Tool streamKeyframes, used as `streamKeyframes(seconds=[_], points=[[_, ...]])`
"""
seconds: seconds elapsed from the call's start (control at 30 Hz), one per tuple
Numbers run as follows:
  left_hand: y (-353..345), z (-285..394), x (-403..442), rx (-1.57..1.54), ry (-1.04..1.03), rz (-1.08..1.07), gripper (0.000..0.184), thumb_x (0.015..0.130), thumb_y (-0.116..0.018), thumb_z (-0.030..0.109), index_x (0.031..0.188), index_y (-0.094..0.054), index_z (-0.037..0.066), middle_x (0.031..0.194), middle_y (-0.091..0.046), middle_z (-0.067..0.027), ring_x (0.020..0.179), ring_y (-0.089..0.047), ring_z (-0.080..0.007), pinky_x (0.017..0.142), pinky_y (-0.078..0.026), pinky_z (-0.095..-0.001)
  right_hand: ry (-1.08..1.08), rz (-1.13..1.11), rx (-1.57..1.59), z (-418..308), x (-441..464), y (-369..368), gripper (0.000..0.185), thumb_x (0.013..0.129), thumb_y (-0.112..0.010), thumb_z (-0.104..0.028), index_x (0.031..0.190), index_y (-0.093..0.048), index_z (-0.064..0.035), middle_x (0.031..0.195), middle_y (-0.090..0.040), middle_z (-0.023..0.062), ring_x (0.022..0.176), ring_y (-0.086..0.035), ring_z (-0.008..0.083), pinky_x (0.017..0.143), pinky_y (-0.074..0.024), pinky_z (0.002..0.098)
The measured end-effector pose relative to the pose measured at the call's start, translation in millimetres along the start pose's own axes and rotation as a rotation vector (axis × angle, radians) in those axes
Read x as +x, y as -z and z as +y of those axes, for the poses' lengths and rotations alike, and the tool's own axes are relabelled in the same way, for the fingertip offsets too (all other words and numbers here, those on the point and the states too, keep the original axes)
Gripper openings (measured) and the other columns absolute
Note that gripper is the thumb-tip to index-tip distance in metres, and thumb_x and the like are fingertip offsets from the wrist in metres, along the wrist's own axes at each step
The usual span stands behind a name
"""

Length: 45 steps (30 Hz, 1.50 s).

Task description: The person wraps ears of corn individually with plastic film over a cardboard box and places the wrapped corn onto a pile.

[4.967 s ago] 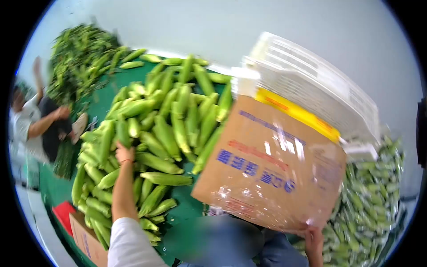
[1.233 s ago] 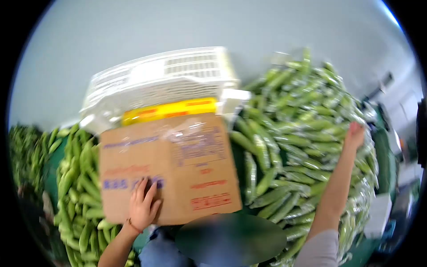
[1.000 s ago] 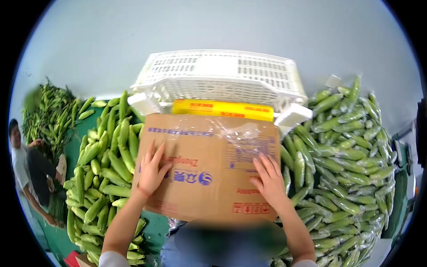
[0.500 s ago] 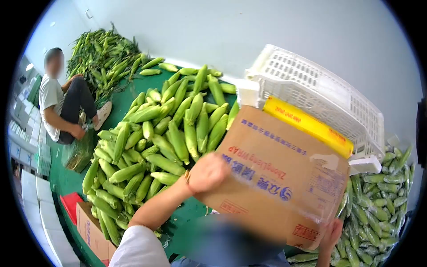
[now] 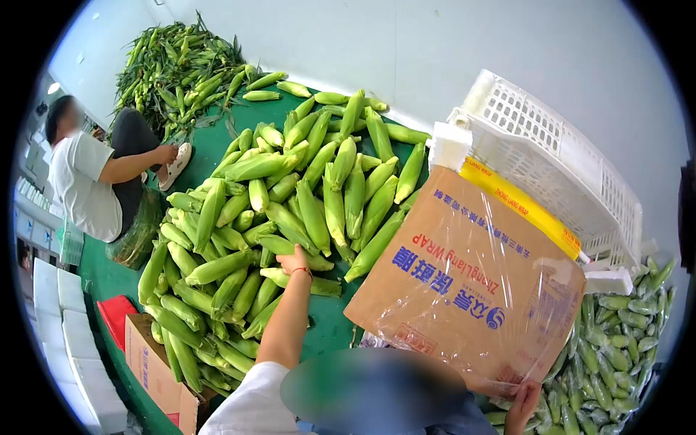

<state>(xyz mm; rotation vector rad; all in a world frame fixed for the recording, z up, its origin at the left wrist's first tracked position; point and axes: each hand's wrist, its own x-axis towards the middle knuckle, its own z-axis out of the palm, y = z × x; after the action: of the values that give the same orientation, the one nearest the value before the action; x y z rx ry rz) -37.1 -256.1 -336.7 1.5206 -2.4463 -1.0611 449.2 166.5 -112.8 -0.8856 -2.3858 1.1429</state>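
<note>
A heap of green husked ears of corn (image 5: 217, 270) lies on the green surface at my left. My left hand (image 5: 293, 259) rests at the near right side of this heap, its fingers closed around an ear of corn (image 5: 316, 262). In front of me lies a flat cardboard box (image 5: 428, 279) with printed lettering, tilted in view. Clear plastic wrap (image 5: 500, 319) stretches over its top from a yellow roll box (image 5: 518, 205) at the far edge. At the near right corner, my right hand (image 5: 525, 399) pinches the edge of the wrap.
A white plastic crate (image 5: 558, 156) stands behind the box, with white foam blocks (image 5: 451, 145) beside it. Wrapped corn (image 5: 609, 362) is piled at right. A person (image 5: 90, 174) sits at left near another leafy corn pile (image 5: 177, 80). An opened carton (image 5: 156, 373) stands low left.
My left hand has moved left off the cardboard box onto an ear in the corn heap. My right hand stays at the near right corner. The seated person has shifted posture.
</note>
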Motion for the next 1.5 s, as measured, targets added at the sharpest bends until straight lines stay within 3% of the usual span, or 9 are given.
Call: streamKeyframes(seconds=[0.3,0.43,0.5,0.63,0.73,1.03,1.1,1.37,1.5], points=[[150.4,51.3,-70.2,-0.959,-0.287,-0.477,0.055,0.088,-0.064,0.007,0.136,-0.036,0.009,0.118,-0.057,-0.0113,0.094,-0.062,-0.0226,0.078,-0.055,-0.0394,0.074,0.144,-0.096,-12.2,-12.5,-12.6,0.009,0.095,-0.052,-0.007,0.088,-0.052,-0.0007,0.079,-0.057,0.0081,0.077,-0.056,0.0185,0.074,-0.0458,0.0297],[225.0,102.3,-189.7,-0.485,-1.115,-0.836,0.07,0.082,-0.064,0.009,0.145,-0.034,0.015,0.115,-0.057,-0.0141,0.089,-0.063,-0.0257,0.074,-0.056,-0.037,-0.234,0.147,0.161,-30.6,-12.8,-20.4,0.01,0.094,-0.053,-0.008,0.087,-0.056,-0.0008,0.078,-0.06,0.0108,0.07,-0.062,0.0242,0.07,-0.0498,0.0351],[242.1,150.4,-302.7,0.24,-2.115,-0.635,0.071,0.072,-0.071,0.014,0.138,-0.047,0.024,0.109,-0.058,-0.0133,0.084,-0.063,-0.0258,0.067,-0.055,-0.0329,-0.245,0.062,-0.035,-40.5,-5.6,-12.6,0.011,0.095,-0.052,-0.011,0.092,-0.057,-0.0012,0.077,-0.062,0.0117,0.071,-0.064,0.0252,0.068,-0.0503,0.036],[177.8,117.5,-396.7,0.191,-2.396,-1.074,0.058,0.069,-0.074,0.027,0.125,-0.058,0.028,0.105,-0.06,-0.0062,0.087,-0.064,-0.024,0.063,-0.055,-0.0361,-0.081,-0.245,-0.618,-84.9,4.9,16.6,0.012,0.095,-0.053,-0.014,0.1,-0.057,-0.0029,0.077,-0.064,0.0137,0.072,-0.065,0.0265,0.067,-0.0508,0.0355],[151.4,124.1,-408.4,0.492,-2.256,-1.424,0.059,0.07,-0.074,0.031,0.127,-0.057,0.024,0.115,-0.06,-0.0065,0.094,-0.065,-0.0263,0.07,-0.056,-0.0332,-0.176,-0.082,0.324,-95.0,29.0,30.4,0.02,0.09,-0.061,-0.017,0.106,-0.056,-0.0049,0.083,-0.063,0.0126,0.079,-0.063,0.0334,0.074,-0.0508,0.0397],[177.6,48.2,-280.3,0.109,-2.13,-0.862,0.024,0.076,-0.072,0.009,0.099,-0.067,0.01,0.127,-0.056,-0.0176,0.111,-0.06,-0.0268,0.087,-0.053,-0.0411,0.414,0.157,-0.446,-82.3,123.4,-67.5,0.023,0.082,-0.065,-0.028,0.094,-0.064,-0.0096,0.098,-0.059,0.0066,0.089,-0.056,0.0262,0.073,-0.0451,0.0415],[180.3,89.5,-282.7,0.022,-1.613,-1.024,0.015,0.077,-0.07,0.006,0.091,-0.067,0.008,0.111,-0.064,-0.0172,0.095,-0.066,-0.0267,0.078,-0.055,-0.0422,0.417,0.195,-0.452,-86.5,130.2,-67.8,0.018,0.081,-0.065,-0.026,0.089,-0.065,-0.0099,0.09,-0.058,0.0049,0.086,-0.056,0.025,0.069,-0.0461,0.0412],[105.2,154.1,-419.5,0.823,-2.119,-1.106,0.019,0.082,-0.06,0.021,0.075,-0.057,0.004,0.08,-0.065,-0.0151,0.07,-0.065,-0.0328,0.063,-0.052,-0.0461,0.421,0.024,-0.431,-80.6,143.1,-63.4,0.025,0.088,-0.059,-0.028,0.078,-0.063,-0.0055,0.078,-0.062,0.0084,0.065,-0.06,0.0296,0.056,-0.0495,0.0396],[196.9,77.6,-391.6,0.417,-2.167,-0.985,0.065,0.084,-0.062,0.041,0.129,-0.048,-0.005,0.132,-0.051,-0.028,0.124,-0.052,-0.0361,0.099,-0.043,-0.0512,0.131,-0.273,-0.449,-112.4,113.6,-51.6,0.038,0.095,-0.052,-0.042,0.094,-0.061,-0.0053,0.079,-0.067,0.0176,0.06,-0.064,0.0368,0.055,-0.0521,0.0447]])
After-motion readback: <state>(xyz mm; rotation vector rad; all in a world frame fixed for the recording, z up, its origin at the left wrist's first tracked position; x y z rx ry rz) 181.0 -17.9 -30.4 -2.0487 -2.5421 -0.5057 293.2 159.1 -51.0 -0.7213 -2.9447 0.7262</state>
